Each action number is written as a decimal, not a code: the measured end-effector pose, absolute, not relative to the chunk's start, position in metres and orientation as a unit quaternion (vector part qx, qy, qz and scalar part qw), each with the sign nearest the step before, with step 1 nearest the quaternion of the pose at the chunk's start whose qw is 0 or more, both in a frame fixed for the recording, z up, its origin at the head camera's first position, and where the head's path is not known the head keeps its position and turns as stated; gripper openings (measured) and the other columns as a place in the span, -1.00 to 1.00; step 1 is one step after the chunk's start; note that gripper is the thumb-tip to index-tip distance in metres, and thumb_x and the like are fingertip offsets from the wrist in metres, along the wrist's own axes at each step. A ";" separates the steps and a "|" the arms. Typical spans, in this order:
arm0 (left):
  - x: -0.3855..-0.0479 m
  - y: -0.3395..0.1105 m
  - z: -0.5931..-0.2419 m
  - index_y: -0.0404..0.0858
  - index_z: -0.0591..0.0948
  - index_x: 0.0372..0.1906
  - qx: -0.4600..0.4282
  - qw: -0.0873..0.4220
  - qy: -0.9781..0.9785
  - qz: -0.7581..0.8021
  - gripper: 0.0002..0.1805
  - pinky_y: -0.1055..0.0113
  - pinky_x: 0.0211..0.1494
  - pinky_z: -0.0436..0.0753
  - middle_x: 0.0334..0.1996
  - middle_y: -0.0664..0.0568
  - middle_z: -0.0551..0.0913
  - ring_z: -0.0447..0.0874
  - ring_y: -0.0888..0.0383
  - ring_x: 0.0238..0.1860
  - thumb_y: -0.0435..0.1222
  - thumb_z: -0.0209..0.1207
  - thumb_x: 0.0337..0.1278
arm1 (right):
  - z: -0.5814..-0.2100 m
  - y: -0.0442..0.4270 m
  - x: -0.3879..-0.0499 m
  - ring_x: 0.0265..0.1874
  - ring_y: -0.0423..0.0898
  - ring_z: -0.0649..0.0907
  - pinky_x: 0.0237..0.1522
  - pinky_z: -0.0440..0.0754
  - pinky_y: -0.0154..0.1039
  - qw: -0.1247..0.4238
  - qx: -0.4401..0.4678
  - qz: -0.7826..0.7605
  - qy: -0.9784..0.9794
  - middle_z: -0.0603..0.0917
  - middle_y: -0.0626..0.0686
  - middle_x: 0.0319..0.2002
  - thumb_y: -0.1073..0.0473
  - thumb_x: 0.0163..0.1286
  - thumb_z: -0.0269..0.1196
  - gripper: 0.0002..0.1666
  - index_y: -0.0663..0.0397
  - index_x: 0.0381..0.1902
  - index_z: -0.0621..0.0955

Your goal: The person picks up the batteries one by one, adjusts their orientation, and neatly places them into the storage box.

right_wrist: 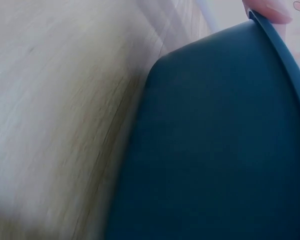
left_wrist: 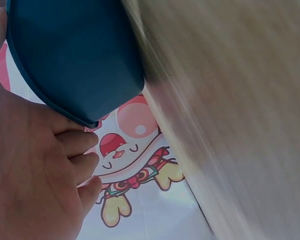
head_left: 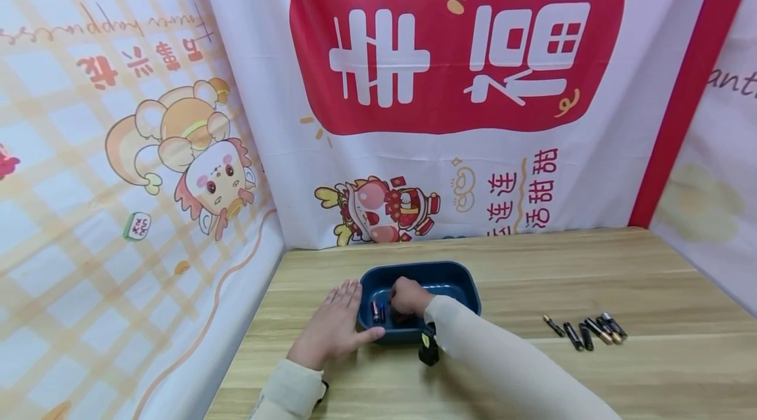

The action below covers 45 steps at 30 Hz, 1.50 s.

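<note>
A dark blue rectangular basin (head_left: pixel 455 290) stands on the table in the head view. My left hand (head_left: pixel 336 326) lies along its left end, fingers extended and touching the rim; the left wrist view shows that hand (left_wrist: pixel 37 165) against the basin's edge (left_wrist: pixel 85 65). Down inside the basin is my right hand (head_left: pixel 409 296), its fingers curled and pointing toward the floor. Whether anything is between its fingertips is hidden. Just left of it, small batteries (head_left: pixel 375 310) lie side by side on the basin floor. The basin's outer wall (right_wrist: pixel 215 135) fills much of the right wrist view.
Several loose batteries (head_left: pixel 572 336) lie in a rough row on the wooden table (head_left: pixel 508 367), right of the basin. A printed cloth (head_left: pixel 248 65) hangs behind the table and along its left side. A black wrist device (head_left: pixel 428 346) is by the basin's front edge.
</note>
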<state>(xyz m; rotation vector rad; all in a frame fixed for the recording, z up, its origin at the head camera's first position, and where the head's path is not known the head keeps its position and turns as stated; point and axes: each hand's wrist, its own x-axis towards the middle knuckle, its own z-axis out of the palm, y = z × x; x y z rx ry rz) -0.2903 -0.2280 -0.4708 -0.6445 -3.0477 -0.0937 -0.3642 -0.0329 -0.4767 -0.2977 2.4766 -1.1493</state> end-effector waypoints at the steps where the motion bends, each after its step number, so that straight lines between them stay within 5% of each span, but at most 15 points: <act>1: -0.290 -0.228 -0.471 -0.34 0.06 0.52 -0.207 0.012 -0.978 -0.030 0.17 -0.01 0.48 -0.04 0.51 -0.16 0.02 -0.09 -0.07 0.50 0.50 -0.22 0.09 | -0.476 -0.031 -0.364 -0.42 -0.01 0.65 -0.36 0.69 -0.10 0.195 -0.108 -0.408 0.885 0.60 0.11 -0.31 0.42 0.32 0.19 -0.76 0.31 -0.06 0.64; 10: -0.290 -0.229 -0.471 -0.32 0.06 0.52 -0.202 0.008 -0.979 -0.031 0.19 -0.03 0.47 -0.02 0.51 -0.14 0.02 -0.09 -0.07 0.50 0.52 -0.23 0.06 | -0.473 -0.013 -0.360 -0.46 -0.04 0.69 -0.40 0.69 -0.14 0.196 -0.116 -0.423 0.877 0.64 0.06 -0.39 0.34 0.29 0.28 -0.88 0.21 -0.21 0.67; 45: -0.286 -0.226 -0.472 -0.33 0.05 0.52 -0.197 0.022 -0.980 -0.030 0.20 -0.03 0.47 -0.03 0.51 -0.17 0.03 -0.11 -0.10 0.50 0.53 -0.21 0.05 | -0.427 0.097 -0.346 -0.39 0.01 0.68 -0.36 0.72 -0.14 0.197 -0.146 -0.442 0.863 0.65 0.18 -0.24 0.31 0.38 0.24 -0.85 0.25 -0.13 0.63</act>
